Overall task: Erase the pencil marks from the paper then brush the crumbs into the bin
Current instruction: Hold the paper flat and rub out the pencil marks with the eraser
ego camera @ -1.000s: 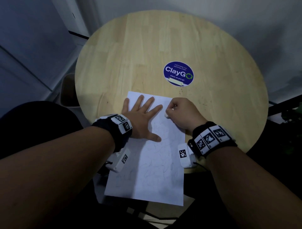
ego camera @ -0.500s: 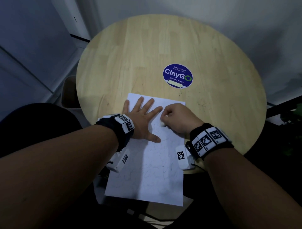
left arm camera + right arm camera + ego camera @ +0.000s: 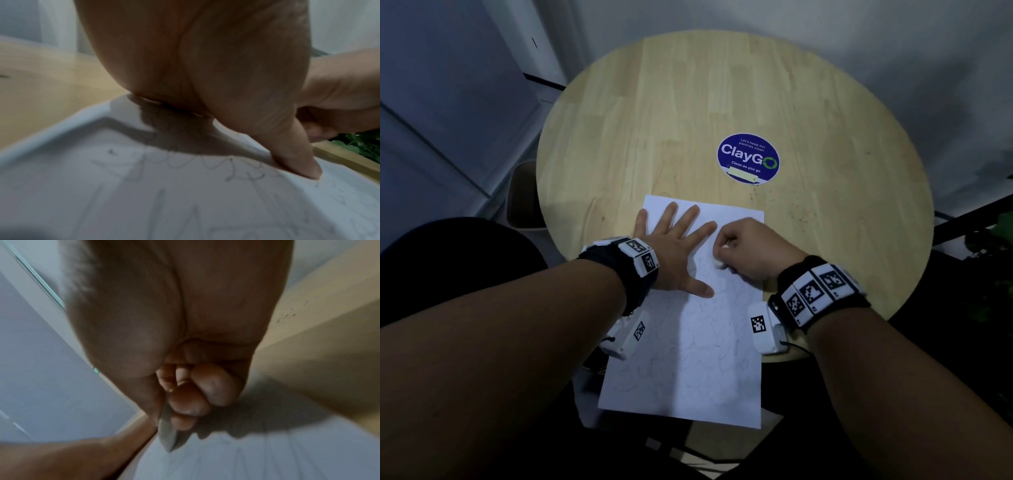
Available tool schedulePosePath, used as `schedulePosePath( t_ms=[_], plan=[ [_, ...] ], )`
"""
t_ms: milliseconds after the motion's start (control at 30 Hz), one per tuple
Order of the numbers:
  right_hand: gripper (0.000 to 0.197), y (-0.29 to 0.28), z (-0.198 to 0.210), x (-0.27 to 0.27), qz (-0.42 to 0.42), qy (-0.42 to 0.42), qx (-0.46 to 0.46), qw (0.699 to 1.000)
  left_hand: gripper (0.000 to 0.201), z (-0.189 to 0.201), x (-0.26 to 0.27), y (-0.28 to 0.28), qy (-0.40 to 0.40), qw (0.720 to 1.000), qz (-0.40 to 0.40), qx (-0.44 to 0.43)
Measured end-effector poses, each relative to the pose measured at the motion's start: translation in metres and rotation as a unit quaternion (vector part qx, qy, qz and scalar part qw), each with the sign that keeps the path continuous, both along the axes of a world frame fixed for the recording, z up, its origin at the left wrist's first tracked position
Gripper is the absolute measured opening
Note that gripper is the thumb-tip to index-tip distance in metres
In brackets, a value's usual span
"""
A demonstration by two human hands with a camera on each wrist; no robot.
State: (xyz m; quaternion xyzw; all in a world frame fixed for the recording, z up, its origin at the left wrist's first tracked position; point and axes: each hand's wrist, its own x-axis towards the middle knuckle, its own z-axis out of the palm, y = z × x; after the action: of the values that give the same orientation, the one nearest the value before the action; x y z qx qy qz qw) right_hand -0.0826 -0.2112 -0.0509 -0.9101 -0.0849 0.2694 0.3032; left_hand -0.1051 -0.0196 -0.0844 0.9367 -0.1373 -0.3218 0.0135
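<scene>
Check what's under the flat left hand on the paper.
The left hand presses flat on the white pencil-marked paper sheet, which lies on the round light-wood table. Faint scribbles show beside its palm; any marks beneath it are covered.

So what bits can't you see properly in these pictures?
- Eraser: mostly hidden inside the right hand, head view; blurred in the right wrist view.
- Pencil marks: too faint to read, head view.
- Bin: partly behind the table edge, head view.

Round light-wood table (image 3: pixel 825 240) carries white paper (image 3: pixel 688 377) overhanging its near edge, blue ClayGo sticker (image 3: pixel 748 158) beyond it.
</scene>
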Motion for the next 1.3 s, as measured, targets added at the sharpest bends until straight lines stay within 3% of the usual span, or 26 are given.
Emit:
schedulePosePath(
  t_ms=[167, 300, 467, 600, 733, 900, 1033, 1200, 1300],
  plan=[
    [0.018, 0.0, -0.003, 0.006, -0.063, -0.072, 0.0, 0.995, 0.126, 0.001, 0.0, 0.0, 0.004, 1.0, -0.001, 0.002],
    [0.017, 0.004, 0.001, -0.002, 0.003, 0.019, 0.013, 1.0, 0.128, -0.001, 0.001, 0.0, -0.002, 1.0, 0.0, 0.0],
    [0.018, 0.005, -0.001, 0.004, -0.058, -0.06, 0.0, 0.996, 0.128, 0.001, 0.0, 0.0, 0.002, 1.0, 0.001, 0.003],
    [0.015, 0.011, 0.001, -0.002, -0.015, 0.005, 0.0, 1.0, 0.129, -0.001, 0.001, 0.0, -0.001, 1.0, 0.001, -0.001],
    [0.021, 0.012, -0.003, 0.003, -0.094, -0.089, -0.005, 0.992, 0.128, 0.001, 0.0, 0.0, 0.003, 1.0, 0.002, 0.0],
    [0.015, 0.013, 0.004, -0.004, -0.029, 0.07, 0.026, 0.997, 0.13, 0.0, 0.0, 0.0, -0.002, 1.0, 0.002, -0.003],
    [0.022, 0.012, -0.001, 0.005, -0.1, -0.091, -0.01, 0.991, 0.128, 0.0, -0.001, 0.0, 0.001, 1.0, 0.002, -0.001],
    [0.017, 0.014, 0.0, -0.005, -0.043, 0.076, 0.046, 0.995, 0.13, -0.001, 0.0, 0.0, -0.003, 1.0, 0.001, -0.002],
    [0.018, 0.015, -0.008, 0.004, -0.097, -0.04, 0.016, 0.994, 0.129, 0.002, 0.0, -0.001, 0.003, 1.0, 0.002, 0.002]
  ],
)
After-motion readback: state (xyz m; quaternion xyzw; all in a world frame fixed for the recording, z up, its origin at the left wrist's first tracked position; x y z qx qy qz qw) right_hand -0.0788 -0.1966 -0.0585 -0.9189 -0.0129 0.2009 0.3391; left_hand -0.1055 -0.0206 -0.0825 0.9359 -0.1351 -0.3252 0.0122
